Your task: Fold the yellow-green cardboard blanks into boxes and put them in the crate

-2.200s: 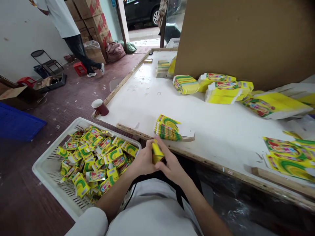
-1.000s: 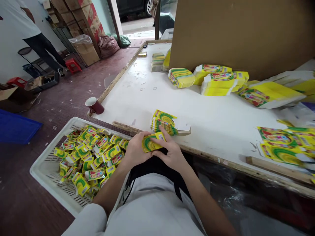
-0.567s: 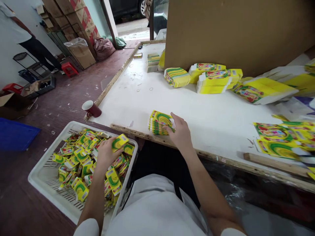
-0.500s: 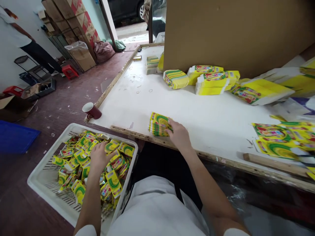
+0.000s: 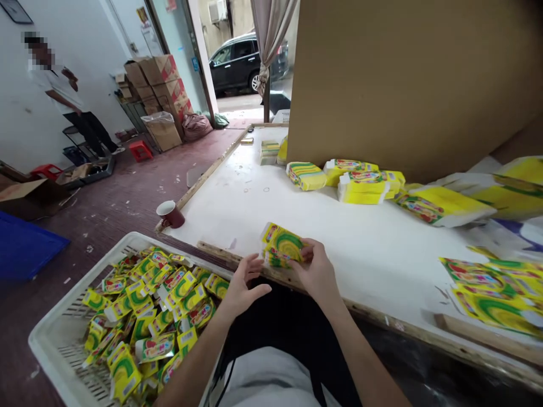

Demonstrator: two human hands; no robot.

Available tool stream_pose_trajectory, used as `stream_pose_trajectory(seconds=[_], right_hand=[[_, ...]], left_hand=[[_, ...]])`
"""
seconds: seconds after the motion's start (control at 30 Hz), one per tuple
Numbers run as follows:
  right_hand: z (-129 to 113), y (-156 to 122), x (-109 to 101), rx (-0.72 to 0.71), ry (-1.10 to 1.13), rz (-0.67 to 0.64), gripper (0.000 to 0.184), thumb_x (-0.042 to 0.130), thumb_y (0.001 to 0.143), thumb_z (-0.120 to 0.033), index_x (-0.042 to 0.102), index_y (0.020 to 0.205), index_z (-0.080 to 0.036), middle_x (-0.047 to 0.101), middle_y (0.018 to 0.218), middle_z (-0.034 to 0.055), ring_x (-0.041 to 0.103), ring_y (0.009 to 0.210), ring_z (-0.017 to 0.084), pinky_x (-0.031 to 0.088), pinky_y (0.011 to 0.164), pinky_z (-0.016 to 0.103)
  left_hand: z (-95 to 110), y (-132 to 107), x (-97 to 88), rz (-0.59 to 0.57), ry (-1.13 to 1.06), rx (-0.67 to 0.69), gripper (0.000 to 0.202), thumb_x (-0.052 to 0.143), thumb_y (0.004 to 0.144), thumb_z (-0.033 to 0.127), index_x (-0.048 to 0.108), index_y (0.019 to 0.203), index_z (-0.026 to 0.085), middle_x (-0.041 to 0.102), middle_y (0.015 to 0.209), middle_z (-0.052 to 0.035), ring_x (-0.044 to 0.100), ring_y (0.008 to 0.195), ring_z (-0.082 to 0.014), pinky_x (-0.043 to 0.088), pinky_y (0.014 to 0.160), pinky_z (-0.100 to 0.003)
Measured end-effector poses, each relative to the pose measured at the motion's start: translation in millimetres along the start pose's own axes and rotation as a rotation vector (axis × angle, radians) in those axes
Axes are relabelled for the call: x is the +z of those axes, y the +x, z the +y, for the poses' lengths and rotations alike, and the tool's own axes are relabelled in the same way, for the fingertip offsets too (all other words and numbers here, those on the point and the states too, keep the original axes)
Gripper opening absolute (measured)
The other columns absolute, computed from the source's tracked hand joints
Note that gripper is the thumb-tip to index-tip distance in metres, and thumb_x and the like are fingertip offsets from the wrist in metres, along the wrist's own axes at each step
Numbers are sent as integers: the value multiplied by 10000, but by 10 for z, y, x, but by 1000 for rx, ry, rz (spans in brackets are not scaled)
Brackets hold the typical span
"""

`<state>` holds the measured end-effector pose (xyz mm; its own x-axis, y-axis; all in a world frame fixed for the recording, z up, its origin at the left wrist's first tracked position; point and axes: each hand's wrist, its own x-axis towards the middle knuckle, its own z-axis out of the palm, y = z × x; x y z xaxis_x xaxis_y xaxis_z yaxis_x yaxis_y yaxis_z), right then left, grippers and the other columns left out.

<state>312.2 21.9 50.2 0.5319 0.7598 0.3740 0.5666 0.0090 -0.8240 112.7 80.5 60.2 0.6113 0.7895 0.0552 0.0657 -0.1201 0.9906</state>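
Observation:
My right hand (image 5: pixel 316 272) pinches a flat yellow-and-green carton blank (image 5: pixel 285 244) and lifts it off the small stack of blanks (image 5: pixel 275 260) at the near edge of the white table (image 5: pixel 263 209). My left hand (image 5: pixel 242 285) hovers just left of it, fingers spread and holding nothing. Below and to the left stands a white slotted crate (image 5: pixel 68 316) filled with several folded yellow-green boxes (image 5: pixel 165 305).
More stacks of flat cartons (image 5: pixel 365 183) lie along a tall brown cardboard sheet (image 5: pixel 407 79) at the back. Loose blanks (image 5: pixel 487 285) lie at the right. A dark red mug (image 5: pixel 170 214) sits at the table corner. A person (image 5: pixel 70 110) stands by stacked boxes (image 5: pixel 159 85) at the far left.
My left hand dropped a folded box into the crate and came back toward the table edge, open. My right hand reached to the stack and picked up a blank. The camera tilted up.

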Motion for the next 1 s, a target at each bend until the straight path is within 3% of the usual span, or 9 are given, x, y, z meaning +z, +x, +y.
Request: stream_pose_trajectory(seconds=[0.1,0.23,0.33,0.4,0.53,0.67,0.77,0.9,1.0], right_hand=[[-292,-164,48,7,278,-180,495,723,770,-306,502,1210,-245,581,848,1,600,717,182,552,658,324],[-668,-465,173,49,560,-398,495,682,818,-273,491,1274,-258,623,932,26,630,799,173,572,697,296],[-762,-588,263,84,606,-459,526,738,785,-325,533,1263,-246,637,1119,73,638,976,203,578,851,346],[-733,-586,299,101,561,-443,478,764,758,-351,589,1187,-233,650,1123,75,641,972,210,583,839,352],[-585,-466,244,139,488,-308,236,699,807,-340,651,1001,-214,686,855,25,636,732,176,568,673,307],[-485,-376,41,39,453,-252,125,613,886,-316,678,918,-215,718,837,31,671,730,181,554,653,291],[-442,-351,-115,-97,305,-186,130,585,914,-284,705,889,-240,720,788,21,656,685,181,535,616,295],[-423,-329,-245,-315,-38,-92,178,576,927,-226,739,924,-298,746,835,30,645,823,230,513,803,405],[-489,-352,-239,-488,-162,-177,285,545,930,-139,735,952,-350,750,835,-10,640,868,218,415,1014,485]], left_hand=[[-17,119,217,103,-263,59,880,707,631,761,490,1301,232,626,1280,-148,602,1206,-307,519,980,-469],[101,207,332,336,-448,45,640,317,858,780,571,1022,216,654,940,-96,665,937,-253,569,844,-442],[166,246,297,464,-457,72,598,210,897,738,522,898,228,517,718,-17,596,708,-168,574,755,-365],[152,233,275,487,-405,81,635,185,879,774,516,899,232,477,689,5,559,647,-142,569,716,-326],[42,106,286,382,-315,61,776,259,779,888,572,1049,232,632,889,-47,654,837,-177,579,813,-349],[-9,-5,215,376,-283,18,505,659,756,676,662,965,216,722,941,-39,682,893,-203,571,860,-370],[78,-31,-6,290,-178,5,446,627,820,620,712,910,192,754,919,-64,699,890,-238,563,880,-417],[346,-62,-346,146,21,186,739,472,840,748,570,1329,203,603,1378,-138,535,1308,-312,386,1128,-489],[507,-87,-372,-31,354,195,1091,797,569,697,402,1461,210,450,1513,-169,393,1416,-376,303,1177,-527]])
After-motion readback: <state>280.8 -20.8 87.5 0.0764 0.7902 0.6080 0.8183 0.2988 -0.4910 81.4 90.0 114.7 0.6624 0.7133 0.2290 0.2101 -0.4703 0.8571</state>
